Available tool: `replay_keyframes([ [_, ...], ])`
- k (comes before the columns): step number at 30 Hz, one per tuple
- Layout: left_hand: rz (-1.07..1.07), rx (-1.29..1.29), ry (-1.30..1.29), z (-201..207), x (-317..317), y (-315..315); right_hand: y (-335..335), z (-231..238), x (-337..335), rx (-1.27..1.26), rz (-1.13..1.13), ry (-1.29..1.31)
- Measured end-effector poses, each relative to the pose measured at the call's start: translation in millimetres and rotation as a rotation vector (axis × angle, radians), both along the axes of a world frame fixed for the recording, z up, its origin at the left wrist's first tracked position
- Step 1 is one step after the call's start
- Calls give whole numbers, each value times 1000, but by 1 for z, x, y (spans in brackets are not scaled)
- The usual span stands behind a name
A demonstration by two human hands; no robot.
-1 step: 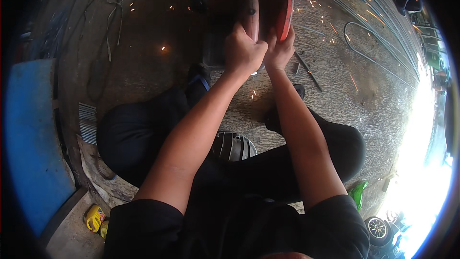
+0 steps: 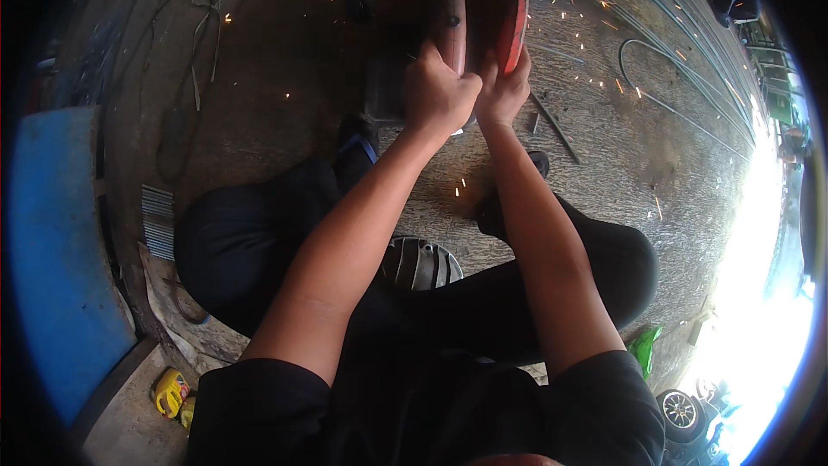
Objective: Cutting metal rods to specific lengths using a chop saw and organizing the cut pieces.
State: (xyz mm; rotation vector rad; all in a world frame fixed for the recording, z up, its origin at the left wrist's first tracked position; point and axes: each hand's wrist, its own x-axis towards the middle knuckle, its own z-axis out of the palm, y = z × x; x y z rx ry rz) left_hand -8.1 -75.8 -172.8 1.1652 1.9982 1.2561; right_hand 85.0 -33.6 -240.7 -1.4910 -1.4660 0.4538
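Note:
A cut-off saw (image 2: 514, 30) with a red-edged round guard stands at the top, its upper part cut off by the picture's edge. My left hand (image 2: 440, 97) is closed around a thick grey-brown bar (image 2: 452, 13) that looks like the saw's handle. Close beside it, my right hand (image 2: 504, 97) grips the lower end of the red guard; some of its fingers are hidden behind it. Both arms reach straight forward. Orange sparks (image 2: 604, 4) scatter right of the saw, with a few to its left. The cutting point is out of sight.
Long metal rods (image 2: 690, 56) lie at the far right. A looped cord (image 2: 205, 17) is at the far left, beyond a blue panel (image 2: 56, 242). Thin rods (image 2: 158, 223) lie beside my left knee. Near my lap is a ribbed round object (image 2: 423, 264). A yellow container (image 2: 171, 392) stands lower left.
The sparks have shifted position and look somewhat fewer at the upper right. My hands, the saw handle and the guard stay in the same place.

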Motion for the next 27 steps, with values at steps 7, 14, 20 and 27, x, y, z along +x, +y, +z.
replay_keyframes([
  [7,4,21,2,-2,-1,0,-1,0,0,-2,22,6],
  [14,6,39,6,-1,-1,0,-1,1,-1,2,12,15],
  [20,-11,65,-21,2,-1,-2,-1,0,-1,22,13,13],
  [27,0,28,5,-4,-1,0,0,-1,-1,30,18,35],
])
